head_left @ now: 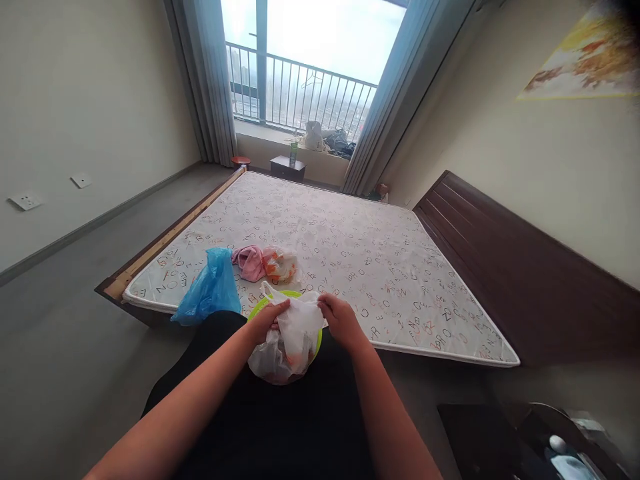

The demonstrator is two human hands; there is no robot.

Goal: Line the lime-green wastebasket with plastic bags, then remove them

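Observation:
Between my hands is a white, partly see-through plastic bag (300,327), with something reddish showing dimly inside it. My left hand (267,320) grips the bag on its left side, fingers curled into the plastic. On the other side my right hand (340,317) pinches the bag's upper right edge. Behind and under the bag, a bright green round rim (319,343) shows, perhaps of a bowl or basin; the bag hides most of it. A blue plastic bag (207,290), a pink cloth (249,262) and a clear bag with orange print (280,265) lie on the mattress close by.
The letter-patterned mattress (340,227) fills the middle, with a wooden frame edge (175,227) left and a dark headboard (525,267) right. Beyond it stands a small nightstand (287,169) with a green bottle (293,153). A dark table (480,440) holds items at lower right.

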